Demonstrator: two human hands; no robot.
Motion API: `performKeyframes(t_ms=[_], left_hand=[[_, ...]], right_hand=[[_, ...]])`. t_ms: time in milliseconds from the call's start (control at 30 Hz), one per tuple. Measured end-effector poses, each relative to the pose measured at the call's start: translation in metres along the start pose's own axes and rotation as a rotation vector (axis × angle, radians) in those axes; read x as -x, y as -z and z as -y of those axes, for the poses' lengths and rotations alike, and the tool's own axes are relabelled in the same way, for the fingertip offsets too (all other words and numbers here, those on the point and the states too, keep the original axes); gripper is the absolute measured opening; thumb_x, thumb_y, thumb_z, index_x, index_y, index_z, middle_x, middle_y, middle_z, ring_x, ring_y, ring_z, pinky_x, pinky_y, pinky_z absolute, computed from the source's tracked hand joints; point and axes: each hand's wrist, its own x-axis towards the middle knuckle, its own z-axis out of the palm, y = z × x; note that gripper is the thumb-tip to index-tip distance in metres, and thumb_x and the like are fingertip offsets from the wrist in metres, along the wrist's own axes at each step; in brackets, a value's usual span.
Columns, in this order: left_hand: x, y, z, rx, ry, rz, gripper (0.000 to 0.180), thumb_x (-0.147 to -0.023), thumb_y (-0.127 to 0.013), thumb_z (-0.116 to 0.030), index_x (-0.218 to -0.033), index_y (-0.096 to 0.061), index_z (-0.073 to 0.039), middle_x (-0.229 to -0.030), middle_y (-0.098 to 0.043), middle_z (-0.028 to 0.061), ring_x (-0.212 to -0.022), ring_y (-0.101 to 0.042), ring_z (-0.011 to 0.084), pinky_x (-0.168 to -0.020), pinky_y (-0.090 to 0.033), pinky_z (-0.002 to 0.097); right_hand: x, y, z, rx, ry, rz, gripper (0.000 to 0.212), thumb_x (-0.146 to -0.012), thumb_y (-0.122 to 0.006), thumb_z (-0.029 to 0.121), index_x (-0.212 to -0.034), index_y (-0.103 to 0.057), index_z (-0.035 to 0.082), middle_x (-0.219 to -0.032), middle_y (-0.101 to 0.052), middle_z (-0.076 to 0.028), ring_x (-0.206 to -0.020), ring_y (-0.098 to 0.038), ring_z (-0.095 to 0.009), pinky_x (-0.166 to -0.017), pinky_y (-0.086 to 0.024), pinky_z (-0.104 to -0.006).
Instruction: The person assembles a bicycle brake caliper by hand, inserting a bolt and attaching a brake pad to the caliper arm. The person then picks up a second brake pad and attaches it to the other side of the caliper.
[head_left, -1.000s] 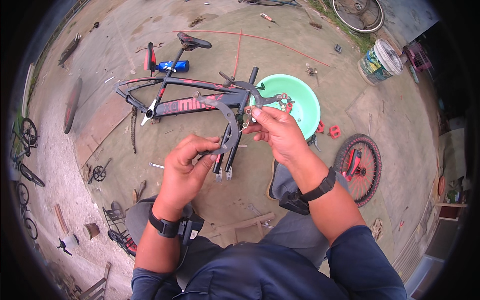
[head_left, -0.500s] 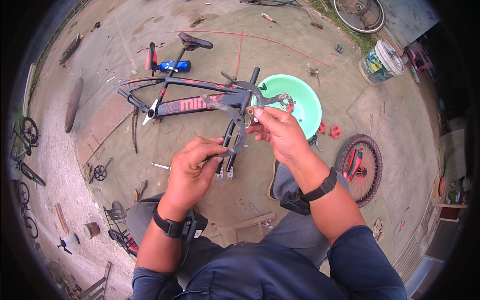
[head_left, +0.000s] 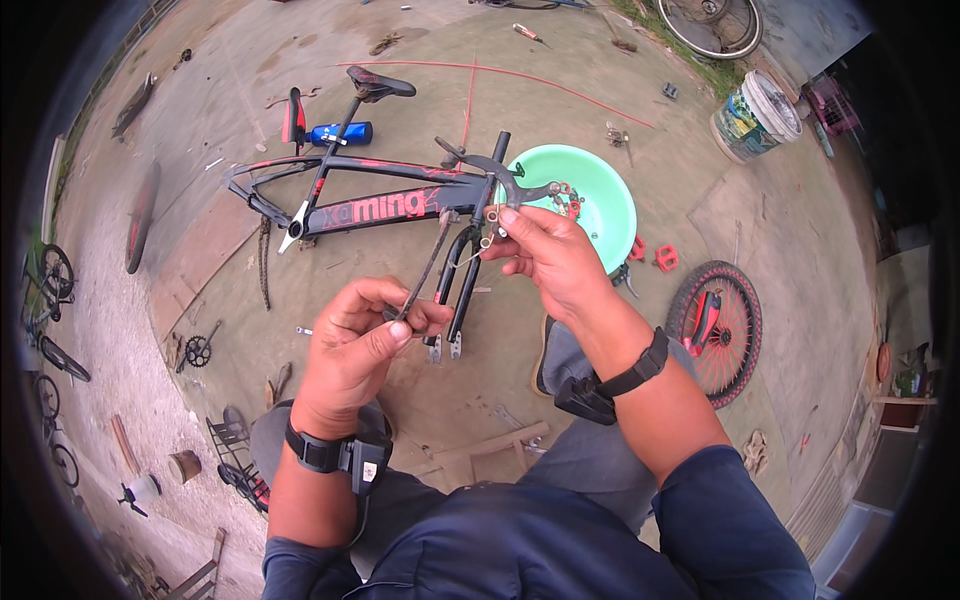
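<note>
Left hand (head_left: 355,345) now lower, fingers closed on thin rod (head_left: 428,268); right hand (head_left: 545,255) pinching its upper end.

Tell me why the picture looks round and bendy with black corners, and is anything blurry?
In the head view, the fisheye lens curves the ground and leaves dark corners; daylight is soft and even, with faint shadows; the left hand, right hand and bike frame look sharp; things near the rim, like the bucket, are squashed.
</note>
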Motion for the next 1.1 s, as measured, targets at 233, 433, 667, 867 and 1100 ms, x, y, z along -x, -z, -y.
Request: performKeyframes(t_ms=[233, 433, 667, 867, 1100], left_hand=[[0.001, 0.0, -0.008, 0.24, 0.12, -0.061, 0.025, -0.089, -0.061, -0.011, -0.111, -0.055, -0.001, -0.082, -0.052, 0.0069, -0.073, -0.064, 0.0281, -0.059, -0.054, 0.0345], [-0.003, 0.005, -0.006, 0.387, 0.221, -0.056, 0.025, -0.092, -0.052, -0.013, -0.111, -0.055, 0.004, -0.078, -0.052, 0.0072, -0.054, -0.052, 0.0189, -0.044, -0.04, 0.028], [-0.013, 0.008, -0.015, 0.054, 0.343, -0.13, 0.02, -0.098, -0.054, -0.015, -0.105, -0.06, 0.003, -0.067, -0.053, 0.0031, -0.045, -0.045, 0.0102, -0.041, -0.033, 0.0227], [-0.024, 0.014, -0.028, -0.177, 0.36, -0.168, 0.02, -0.097, -0.057, -0.015, -0.102, -0.062, 0.003, -0.07, -0.057, 0.0044, -0.043, -0.042, 0.0069, -0.039, -0.033, 0.0198], [-0.029, 0.009, -0.029, -0.264, 0.391, -0.184, 0.021, -0.097, -0.057, -0.015, -0.101, -0.064, 0.004, -0.07, -0.057, 0.0031, -0.043, -0.041, 0.0053, -0.04, -0.031, 0.0191]], right_hand=[[-0.003, 0.004, -0.002, 0.028, 0.01, 0.019, 0.033, -0.098, -0.063, 0.031, -0.118, -0.067, 0.005, -0.102, -0.067, -0.002, -0.088, -0.069, -0.014, -0.067, -0.049, -0.0229], [-0.001, 0.001, -0.003, 0.052, 0.013, 0.033, 0.033, -0.098, -0.064, 0.03, -0.118, -0.067, 0.003, -0.1, -0.068, -0.003, -0.088, -0.069, -0.015, -0.068, -0.051, -0.0237], [0.003, -0.004, -0.008, 0.186, 0.039, 0.148, 0.034, -0.098, -0.063, 0.028, -0.118, -0.068, 0.001, -0.097, -0.068, -0.003, -0.086, -0.066, -0.012, -0.071, -0.052, -0.025], [0.007, -0.008, -0.016, 0.34, 0.114, 0.214, 0.031, -0.098, -0.063, 0.027, -0.112, -0.07, 0.0, -0.089, -0.065, -0.001, -0.08, -0.06, -0.009, -0.068, -0.051, -0.0254], [0.008, -0.011, -0.029, 0.416, 0.198, 0.232, 0.024, -0.097, -0.064, 0.021, -0.103, -0.072, -0.001, -0.079, -0.061, -0.002, -0.067, -0.058, -0.008, -0.06, -0.047, -0.0253]])
